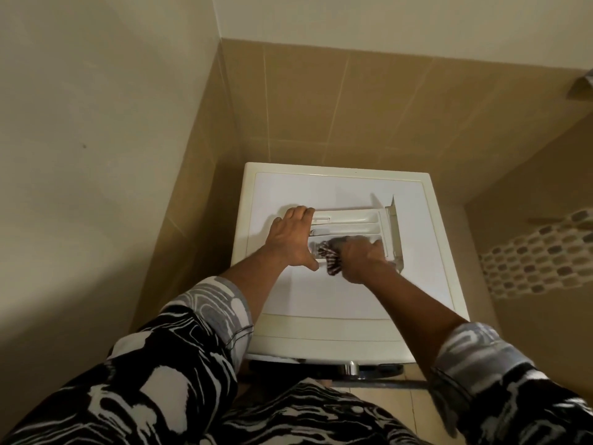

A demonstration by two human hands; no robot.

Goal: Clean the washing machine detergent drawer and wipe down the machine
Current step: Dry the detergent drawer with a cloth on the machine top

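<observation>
The drawer [353, 226] lay on the washing machine [321, 303], long axis left-right. The left hand [290, 239], fingers spread, pinned its left end; the right hand [359, 256] clutched a cloth [330, 255] in the nearest compartment.

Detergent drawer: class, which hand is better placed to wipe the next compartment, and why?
The right hand. It already has the striped cloth in its grip, inside the detergent drawer on the washing machine. The left hand is pressed flat on the drawer's left end, steadying it.
</observation>
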